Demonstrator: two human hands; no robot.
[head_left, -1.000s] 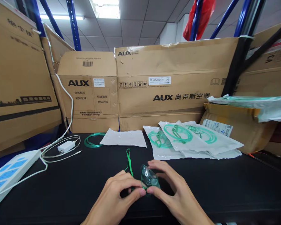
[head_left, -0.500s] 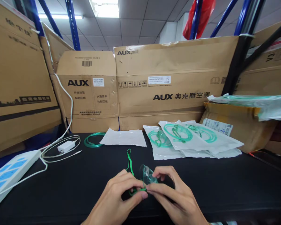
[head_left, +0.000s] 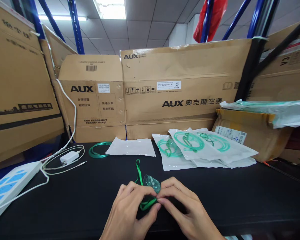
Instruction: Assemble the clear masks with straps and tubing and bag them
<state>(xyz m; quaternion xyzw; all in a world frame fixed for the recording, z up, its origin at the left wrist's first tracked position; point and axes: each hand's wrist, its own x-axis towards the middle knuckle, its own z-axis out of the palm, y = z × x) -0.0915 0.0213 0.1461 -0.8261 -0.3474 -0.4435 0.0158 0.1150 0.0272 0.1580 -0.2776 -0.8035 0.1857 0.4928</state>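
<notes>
A small clear green-tinted plastic mask (head_left: pixel 152 183) is at the fingertips of both hands, near the front middle of the black table. My left hand (head_left: pixel 136 206) pinches a bright green elastic strap (head_left: pixel 147 203), whose loop hangs between its thumb and forefinger. Another length of the strap stretches away from me on the table, past the mask. My right hand (head_left: pixel 181 203) has its thumb and forefinger closed on the strap's end beside the mask; its exact grip is partly hidden.
On the black table (head_left: pixel 90 196) lie a green tubing coil (head_left: pixel 100 150), a flat white pouch (head_left: pixel 131 147), and several bagged tubing sets (head_left: pixel 190 145). A power strip (head_left: pixel 12 183) and white cable sit left. Cardboard boxes (head_left: pixel 97 106) stand behind; an open carton (head_left: pixel 252 133) is at right.
The mask has turned and shifted left. My right hand's fingers have come together near the strap, and my left hand has moved slightly right. The view has shifted slightly.
</notes>
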